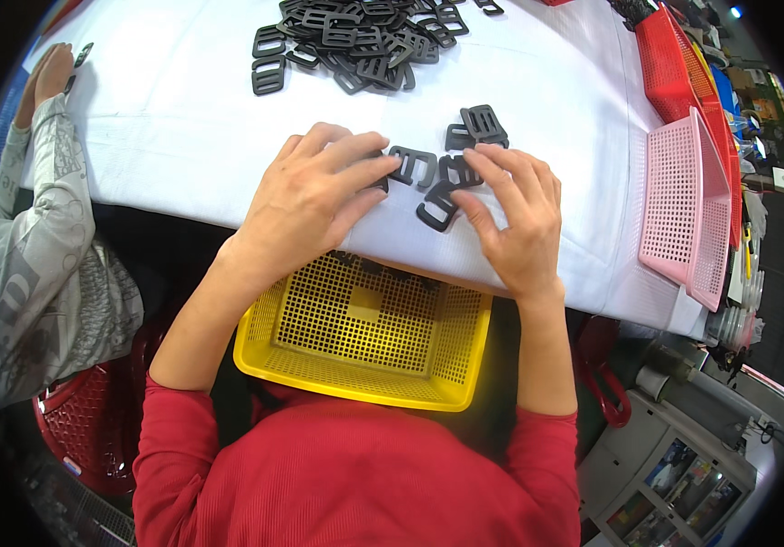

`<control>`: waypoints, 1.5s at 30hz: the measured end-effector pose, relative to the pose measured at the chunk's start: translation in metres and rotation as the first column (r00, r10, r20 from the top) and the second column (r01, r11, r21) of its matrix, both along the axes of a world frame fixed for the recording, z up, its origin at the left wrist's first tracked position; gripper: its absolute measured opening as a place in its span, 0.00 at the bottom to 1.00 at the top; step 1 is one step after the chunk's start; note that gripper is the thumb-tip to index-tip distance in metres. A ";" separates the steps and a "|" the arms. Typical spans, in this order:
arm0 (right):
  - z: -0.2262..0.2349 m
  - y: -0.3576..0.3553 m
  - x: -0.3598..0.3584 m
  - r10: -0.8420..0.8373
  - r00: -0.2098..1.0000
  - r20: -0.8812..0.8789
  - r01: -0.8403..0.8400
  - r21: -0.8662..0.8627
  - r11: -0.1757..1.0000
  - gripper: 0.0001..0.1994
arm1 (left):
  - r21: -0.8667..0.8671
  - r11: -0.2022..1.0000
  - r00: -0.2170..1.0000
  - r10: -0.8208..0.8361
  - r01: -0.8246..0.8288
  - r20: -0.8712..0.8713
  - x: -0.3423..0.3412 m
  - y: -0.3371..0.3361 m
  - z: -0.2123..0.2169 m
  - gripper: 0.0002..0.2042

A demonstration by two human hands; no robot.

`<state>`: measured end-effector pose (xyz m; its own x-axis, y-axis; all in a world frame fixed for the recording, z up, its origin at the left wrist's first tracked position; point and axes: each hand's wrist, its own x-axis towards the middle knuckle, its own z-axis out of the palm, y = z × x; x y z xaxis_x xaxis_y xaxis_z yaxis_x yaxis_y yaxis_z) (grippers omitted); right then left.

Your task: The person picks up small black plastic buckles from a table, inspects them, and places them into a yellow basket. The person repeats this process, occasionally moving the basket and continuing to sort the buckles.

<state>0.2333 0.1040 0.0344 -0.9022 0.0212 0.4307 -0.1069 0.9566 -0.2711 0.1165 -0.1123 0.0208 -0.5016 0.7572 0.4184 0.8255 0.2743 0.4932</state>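
Near the front edge of the white-covered table, my left hand [314, 191] has its fingers curled round a black plastic buckle [382, 184], mostly hidden by them. Just right of it lies another buckle, flat, with open slots. My right hand [521, 202] is open, thumb and fingers apart. Its fingertips touch a buckle [457, 170], while the thumb is close to a tilted hook-shaped buckle [437, 206]. Beyond those fingers, a slotted buckle [483, 123] rests partly over others.
A large pile of black buckles [355, 41] lies farther back. Below the table edge, against my body, is a yellow perforated basket [364, 394]. Pink [683, 196] and red [670, 64] baskets line the right edge. A co-worker's hands [53, 73] rest at far left.
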 end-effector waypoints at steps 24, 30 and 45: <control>-0.009 -0.005 -0.002 -0.124 0.992 -0.035 0.123 -0.025 0.992 0.14 | -0.013 1.000 0.993 0.030 -0.028 0.116 -0.003 0.025 0.000 0.06; -0.005 -0.019 0.008 -0.019 0.999 -0.030 0.014 -0.138 0.990 0.11 | 0.052 0.998 0.999 -0.024 0.026 -0.049 -0.014 0.048 0.004 0.10; -0.008 0.051 -0.051 -0.323 0.942 0.086 0.329 -0.407 0.852 0.13 | -0.150 0.987 0.952 0.103 -0.061 0.289 -0.025 0.063 0.015 0.08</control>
<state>0.1820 0.1552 0.0263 -0.8181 0.4872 0.3056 0.1982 0.7377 -0.6454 0.0914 -0.0489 0.0355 -0.6496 0.7479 0.1368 0.6205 0.4175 0.6638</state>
